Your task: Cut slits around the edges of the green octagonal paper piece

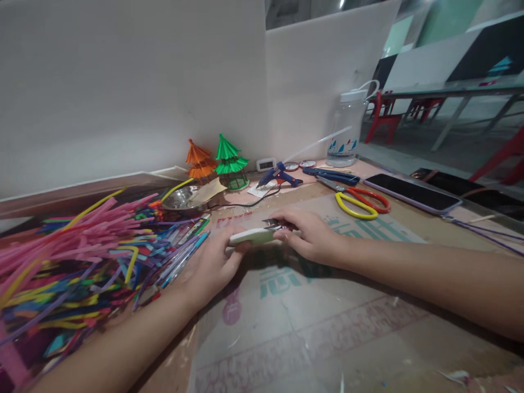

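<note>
My left hand [221, 248] is closed on one end of a flat piece [254, 237], pale green on its near side with a whitish edge. It is held level above the sheet-covered table. At the other end, my right hand [313, 234] is closed with thumb and fingers together. A small dark pointed tool [271, 221] sticks out from those fingers over the piece's top edge; its kind is too small and blurred to tell. The fingers of both hands partly hide the piece.
Left lies a heap of colourful pipe cleaners [85, 245] beside pens [186, 256] and a metal bowl [180, 197]. Behind are orange [199, 161] and green [230, 161] paper pagodas and a glue gun [279, 176]. Scissors [358, 203], a phone [411, 192] and a bottle [346, 131] stand or lie right.
</note>
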